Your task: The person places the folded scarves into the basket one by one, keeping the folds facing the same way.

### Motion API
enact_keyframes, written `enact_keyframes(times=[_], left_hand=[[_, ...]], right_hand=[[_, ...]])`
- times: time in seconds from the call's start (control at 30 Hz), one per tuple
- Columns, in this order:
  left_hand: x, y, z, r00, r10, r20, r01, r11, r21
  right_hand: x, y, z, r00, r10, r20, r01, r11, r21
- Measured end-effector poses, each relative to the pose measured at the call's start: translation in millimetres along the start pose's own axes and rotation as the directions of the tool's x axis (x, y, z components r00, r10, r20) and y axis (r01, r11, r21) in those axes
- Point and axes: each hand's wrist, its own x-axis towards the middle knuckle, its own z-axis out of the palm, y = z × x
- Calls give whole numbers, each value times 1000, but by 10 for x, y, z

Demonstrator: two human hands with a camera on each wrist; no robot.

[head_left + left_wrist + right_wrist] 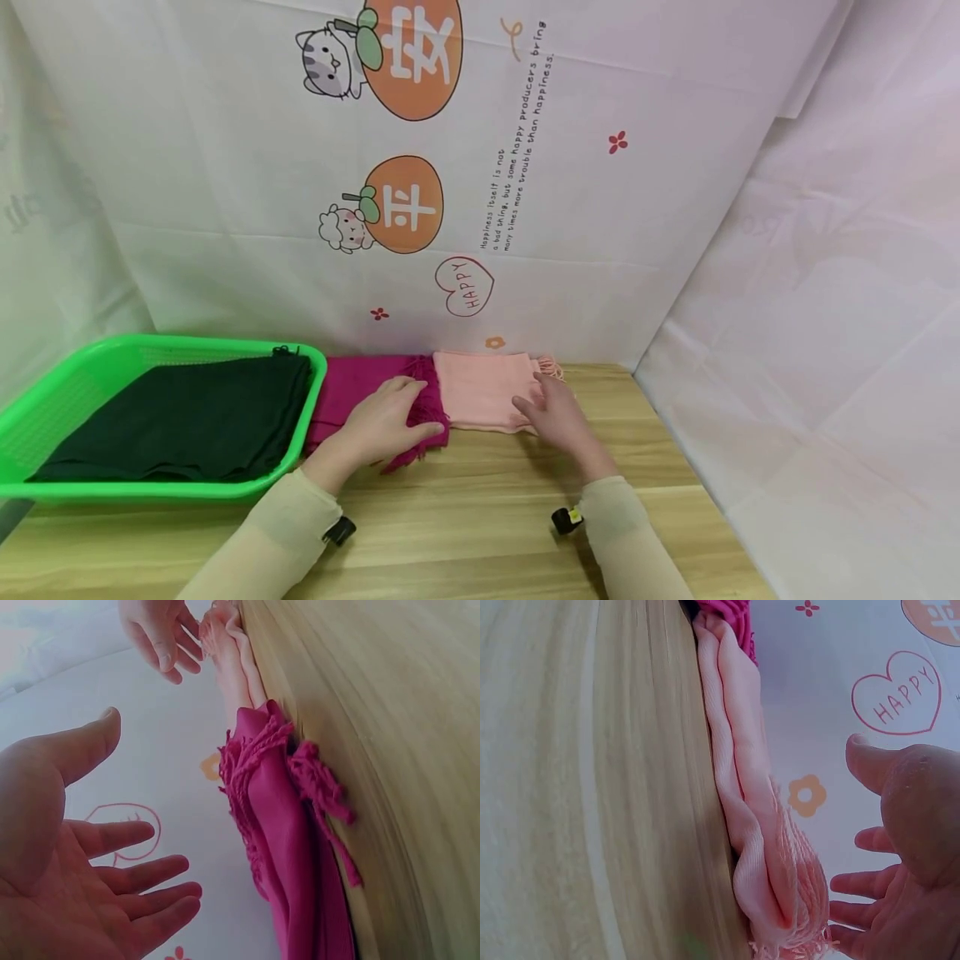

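Observation:
A folded magenta scarf (352, 385) with fringed ends lies on the table beside a green basket. Against its right side sits a folded pale pink scarf (483, 390), its fringe at the far right end. My left hand (384, 419) hovers over the magenta scarf with fingers spread and thumb apart, holding nothing; the left wrist view shows its bare palm (82, 885). My right hand (558, 414) is over the right end of the pink scarf, fingers loosely extended. In the right wrist view its fingertips (847, 911) are close to the pink fringe (802, 877).
At the left stands the green plastic basket (217, 492), with a folded dark green cloth (195, 417) in it. A white printed sheet (570, 208) hangs behind the wooden table (465, 525), and another white sheet (825, 333) borders the right side.

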Motion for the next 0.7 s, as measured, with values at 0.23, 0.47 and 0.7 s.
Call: enact_keyframes(times=[0.23,0.47,0.7], left_hand=[[113,68,109,1000,-5,3,5,1000,-18],[221,145,220,1000,4,13,-3,999,-43],[302,139,314,999,34,30,-32,998,-55]], right_hand=[[14,78,-7,1000,15,15,-15,1000,-18],[9,144,-10,1000,5,21,-4,998,-58],[24,217,31,998,40,45,-37,997,-72]])
